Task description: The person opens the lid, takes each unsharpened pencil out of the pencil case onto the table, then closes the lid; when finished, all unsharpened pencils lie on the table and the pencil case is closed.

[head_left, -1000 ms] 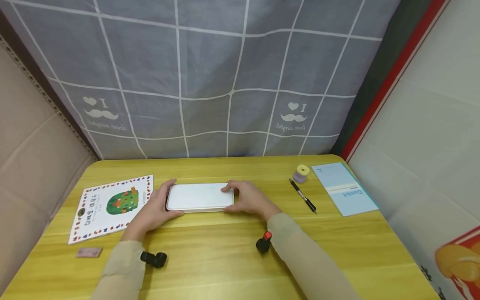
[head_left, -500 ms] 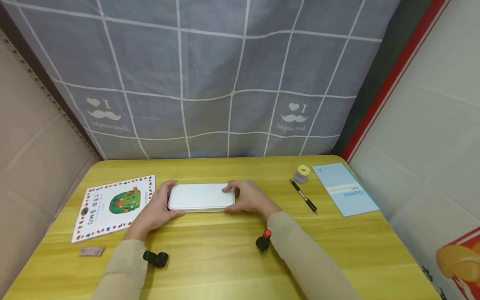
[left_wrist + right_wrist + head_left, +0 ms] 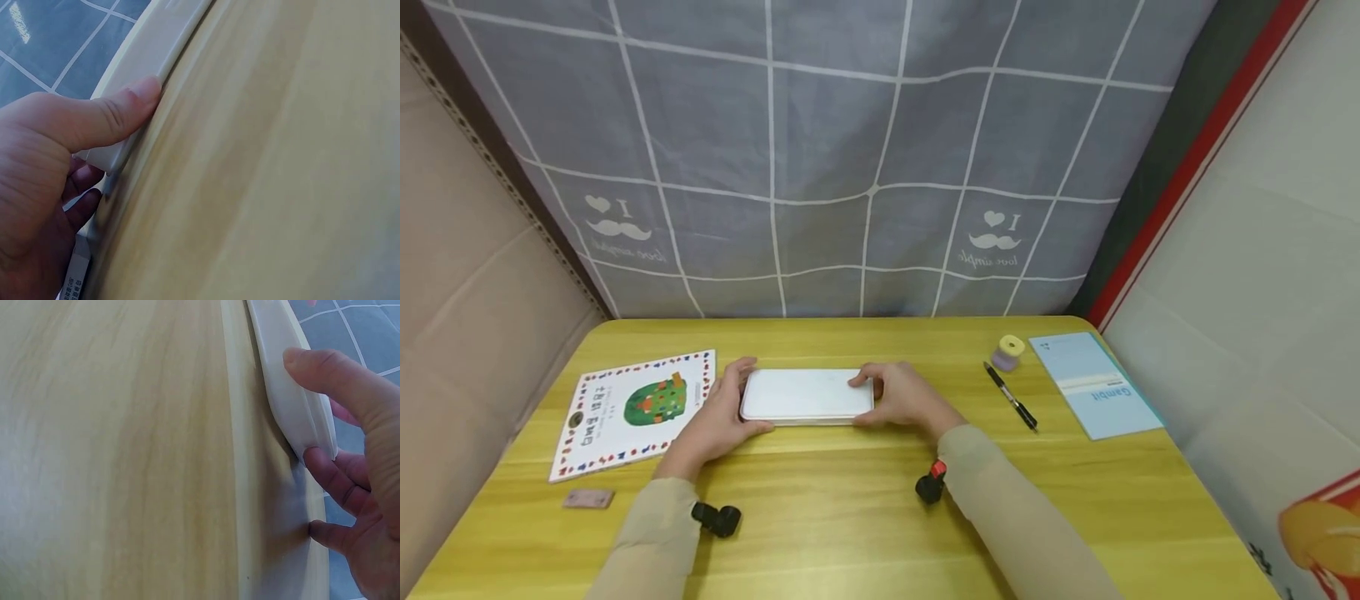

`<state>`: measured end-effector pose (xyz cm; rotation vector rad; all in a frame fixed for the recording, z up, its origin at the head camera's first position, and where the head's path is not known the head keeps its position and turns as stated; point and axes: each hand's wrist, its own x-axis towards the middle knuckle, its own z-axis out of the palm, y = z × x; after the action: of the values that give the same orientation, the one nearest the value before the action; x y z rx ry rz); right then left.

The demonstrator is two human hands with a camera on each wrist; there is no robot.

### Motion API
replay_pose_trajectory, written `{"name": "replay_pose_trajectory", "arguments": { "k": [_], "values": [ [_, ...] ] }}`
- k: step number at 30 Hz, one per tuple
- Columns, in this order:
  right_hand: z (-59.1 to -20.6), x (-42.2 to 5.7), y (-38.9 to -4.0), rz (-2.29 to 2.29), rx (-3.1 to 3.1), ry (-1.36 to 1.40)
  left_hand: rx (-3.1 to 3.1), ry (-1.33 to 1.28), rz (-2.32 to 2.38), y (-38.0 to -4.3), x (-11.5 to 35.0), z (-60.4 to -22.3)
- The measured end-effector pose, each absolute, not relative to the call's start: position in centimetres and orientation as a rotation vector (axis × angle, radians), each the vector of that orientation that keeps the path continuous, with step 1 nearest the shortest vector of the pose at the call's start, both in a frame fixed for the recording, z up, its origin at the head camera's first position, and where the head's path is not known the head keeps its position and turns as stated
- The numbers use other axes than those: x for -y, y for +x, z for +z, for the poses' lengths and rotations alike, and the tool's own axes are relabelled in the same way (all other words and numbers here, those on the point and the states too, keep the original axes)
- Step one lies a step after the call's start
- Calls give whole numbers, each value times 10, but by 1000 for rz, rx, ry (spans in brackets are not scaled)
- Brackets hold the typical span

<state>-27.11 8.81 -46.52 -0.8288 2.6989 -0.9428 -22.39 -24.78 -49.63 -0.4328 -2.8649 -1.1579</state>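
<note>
A flat white rectangular case with rounded corners [image 3: 808, 394] lies on the wooden table, its long side running left to right. My left hand [image 3: 718, 419] grips its left end, with the thumb at the near edge and fingers round the far left corner. At the other end, my right hand [image 3: 906, 397] holds the case between thumb and fingers. In the left wrist view, the thumb presses the side of the white case [image 3: 172, 40]. The right wrist view has the thumb on the side of the case [image 3: 284, 378] and a fingertip at its end corner. The underside is hidden.
Left of the hands lies a picture book [image 3: 643, 408], with a small pinkish eraser-like block [image 3: 588, 498] nearer the front. On the right are a black pen [image 3: 1011, 397], a yellow-and-purple small container [image 3: 1007, 353] and a light blue notebook [image 3: 1096, 385]. A grey checked curtain [image 3: 820, 150] hangs behind.
Both hands keep the same hold on the white case. The whole head view has shifted slightly, with everything on the table a little further right in it.
</note>
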Motion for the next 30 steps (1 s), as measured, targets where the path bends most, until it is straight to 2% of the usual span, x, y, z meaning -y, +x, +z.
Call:
{"name": "replay_pose_trajectory", "arguments": {
  "k": [19, 30],
  "values": [
    [-466, -89, -271, -918, -2696, -865, 2887, -424, -1121, -219, 248, -496],
    [-459, -94, -274, -1040, -2600, -785, 2899, -419, -1165, -221, 246, -493]
  ]
}}
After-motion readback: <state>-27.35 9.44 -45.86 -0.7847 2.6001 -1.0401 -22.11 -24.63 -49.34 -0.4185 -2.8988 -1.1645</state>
